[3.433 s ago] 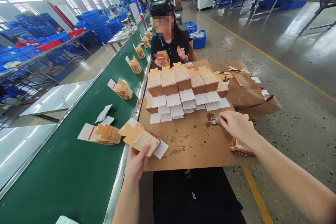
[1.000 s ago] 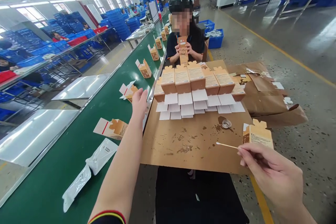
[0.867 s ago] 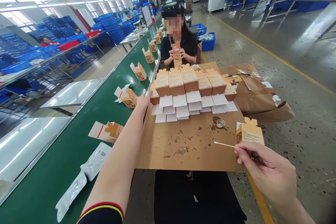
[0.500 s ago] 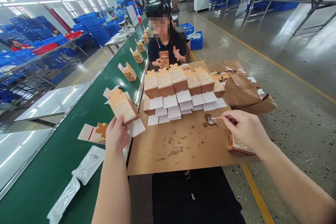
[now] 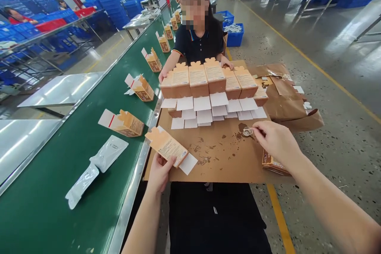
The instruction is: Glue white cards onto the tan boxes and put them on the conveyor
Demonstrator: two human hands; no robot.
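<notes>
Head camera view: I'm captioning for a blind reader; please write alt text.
A person's left hand holds a tan cardboard box with a white flap near a green conveyor belt; the right hand is close to a small clear round dish on brown cardboard. Opposite, a co-worker's hands are at stacked tan boxes.

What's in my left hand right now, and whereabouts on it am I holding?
Your left hand holds an orange-and-brown box near the end where a white flap sticks out, thumb on the printed face.
</notes>
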